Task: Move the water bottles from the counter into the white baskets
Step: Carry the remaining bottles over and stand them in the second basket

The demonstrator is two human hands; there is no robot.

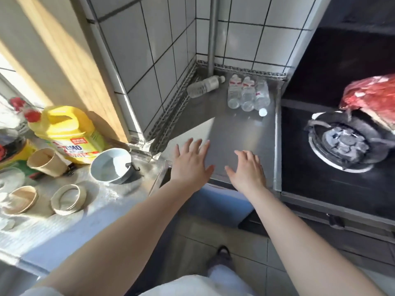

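Note:
Three clear water bottles with red-and-white labels (248, 94) lie side by side near the back of the steel counter (230, 133). A fourth clear bottle (204, 86) lies on its side to their left, by the tiled corner. My left hand (191, 162) and my right hand (248, 169) hover over the counter's front part, palms down, fingers spread, holding nothing. Both hands are well short of the bottles. No white basket is in view.
A gas burner (346, 144) on a black hob sits right of the counter, with a red plastic bag (372, 97) above it. On the left ledge stand a yellow detergent jug (66, 133), a grey bowl (111, 165) and paper cups (46, 162). A vertical pipe (213, 35) runs down the tiled corner.

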